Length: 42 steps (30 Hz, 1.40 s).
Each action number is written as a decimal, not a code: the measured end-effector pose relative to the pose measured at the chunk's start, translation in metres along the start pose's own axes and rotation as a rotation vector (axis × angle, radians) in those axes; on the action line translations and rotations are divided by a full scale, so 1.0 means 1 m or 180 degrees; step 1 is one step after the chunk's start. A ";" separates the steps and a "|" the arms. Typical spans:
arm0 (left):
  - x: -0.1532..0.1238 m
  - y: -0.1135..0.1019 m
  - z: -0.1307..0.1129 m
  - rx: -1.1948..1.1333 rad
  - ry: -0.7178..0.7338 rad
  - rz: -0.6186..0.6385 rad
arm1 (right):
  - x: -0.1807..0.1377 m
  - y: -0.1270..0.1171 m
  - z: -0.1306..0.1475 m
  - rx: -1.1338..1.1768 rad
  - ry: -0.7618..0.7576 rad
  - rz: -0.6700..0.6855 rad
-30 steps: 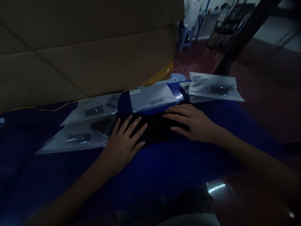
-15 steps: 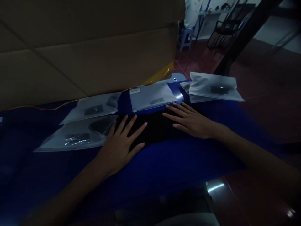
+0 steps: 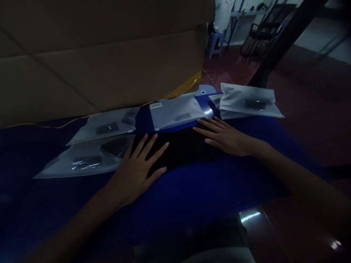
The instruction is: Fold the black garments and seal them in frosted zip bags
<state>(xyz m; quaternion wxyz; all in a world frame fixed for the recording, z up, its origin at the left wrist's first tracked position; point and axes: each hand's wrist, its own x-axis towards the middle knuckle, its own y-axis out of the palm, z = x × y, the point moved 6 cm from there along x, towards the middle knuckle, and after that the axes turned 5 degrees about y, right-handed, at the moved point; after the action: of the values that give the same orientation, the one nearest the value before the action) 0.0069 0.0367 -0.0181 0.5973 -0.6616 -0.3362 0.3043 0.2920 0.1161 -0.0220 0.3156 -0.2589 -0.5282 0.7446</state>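
Note:
A black piece of cloth (image 3: 181, 146) lies spread on the blue table cover (image 3: 192, 190); its exact kind is too dark to tell. My left hand (image 3: 138, 164) rests flat on its left end with fingers spread. On its right end lies my right hand (image 3: 226, 137), palm down, fingers stretched out. Left of my left hand is a frosted plastic bag (image 3: 60, 160) with dark contents, and behind that a second frosted bag (image 3: 82, 128). Just beyond the cloth sits a flat white bag (image 3: 175, 109) with a label.
More frosted bags (image 3: 241, 95) are piled at the table's far right. A large cardboard box (image 3: 117, 69) stands along the back left, with a thin yellow cord (image 3: 60, 126) before it. Behind are a person (image 3: 221, 16) on a blue stool (image 3: 216, 44) and a black chair (image 3: 263, 31).
My right hand has slid slightly right and away from me along the cloth. My left hand stays flat on the cloth's left end. The view has shifted a little.

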 end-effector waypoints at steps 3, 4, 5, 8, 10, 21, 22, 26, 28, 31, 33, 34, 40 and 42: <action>0.000 0.000 0.000 0.0002 0.0000 0.0047 | 0.001 -0.004 -0.002 0.0040 -0.0074 -0.0077; 0.001 0.000 0.000 0.0007 -0.0006 0.0057 | 0.002 -0.007 -0.003 0.0028 -0.0076 -0.0148; 0.001 0.000 0.000 0.0012 -0.0015 0.0064 | 0.003 -0.010 -0.004 -0.0017 -0.0056 -0.0253; 0.000 0.000 0.000 0.0004 -0.0053 0.0111 | 0.005 -0.021 -0.006 -0.0342 0.0117 -0.0685; 0.000 0.000 -0.001 -0.0006 -0.0076 0.0115 | 0.004 -0.027 -0.006 -0.0639 0.0257 -0.0933; 0.000 0.000 0.000 0.0000 -0.0074 0.0096 | 0.003 -0.028 -0.016 -0.0573 0.1003 -0.0821; 0.000 0.001 0.000 0.0006 -0.0065 0.0088 | 0.003 -0.028 -0.015 -0.0468 0.1018 -0.0756; -0.001 0.001 0.000 0.0014 -0.0015 0.0062 | 0.003 -0.030 -0.004 0.0030 0.0752 -0.0541; -0.001 0.001 0.000 0.0005 0.0002 0.0055 | 0.002 -0.033 -0.001 0.0226 0.0662 -0.0578; 0.000 0.000 -0.001 -0.0026 0.0041 0.0022 | 0.001 -0.036 -0.007 0.0479 0.0739 -0.0664; 0.000 -0.003 -0.003 -0.0081 0.0070 -0.0048 | 0.001 -0.036 -0.015 0.0620 0.0913 -0.0682; 0.000 -0.005 -0.003 -0.0119 0.0077 -0.0087 | 0.000 -0.037 -0.019 0.0681 0.1015 -0.0694; 0.001 -0.008 -0.004 -0.0169 0.0194 -0.0174 | -0.007 -0.048 -0.024 0.1535 0.1256 -0.0690; 0.002 -0.006 -0.006 -0.0161 0.0272 -0.0155 | -0.008 -0.047 -0.018 0.2284 0.1285 -0.0429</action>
<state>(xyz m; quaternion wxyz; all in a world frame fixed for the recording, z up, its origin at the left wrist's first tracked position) 0.0126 0.0357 -0.0116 0.6014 -0.6805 -0.3340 0.2526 0.3198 0.1330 0.0179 0.5310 -0.2381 -0.1785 0.7934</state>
